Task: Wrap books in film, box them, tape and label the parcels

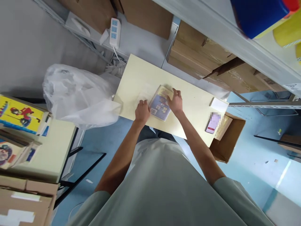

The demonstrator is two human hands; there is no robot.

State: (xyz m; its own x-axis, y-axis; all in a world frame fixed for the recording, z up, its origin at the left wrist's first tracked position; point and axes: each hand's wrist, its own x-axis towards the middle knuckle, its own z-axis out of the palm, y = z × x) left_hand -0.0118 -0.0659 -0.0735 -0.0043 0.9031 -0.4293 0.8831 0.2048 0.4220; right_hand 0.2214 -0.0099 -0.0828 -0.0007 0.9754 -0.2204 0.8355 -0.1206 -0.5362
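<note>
A book (pixel 160 105) with a yellow and blue-purple cover lies at a slant on the cream table (pixel 134 73), in what looks like a clear plastic sleeve. Thin transparent film (pixel 144 95) spreads out past its left side. My left hand (pixel 142 111) is closed at the book's left edge, its curled fingers on the clear film. On the opposite side, my right hand (pixel 176 102) grips the book's right edge, thumb over the cover and fingers bent. The fingertips of both hands are partly hidden.
A white plastic bag (pixel 82 97) bulges at the table's left. On the right are a phone (pixel 213 122), a small white box (pixel 218 104) and an open carton (pixel 229 141). Books (pixel 21 114) stack on another table. A power strip (pixel 115 33) and cartons (pixel 195 53) lie behind.
</note>
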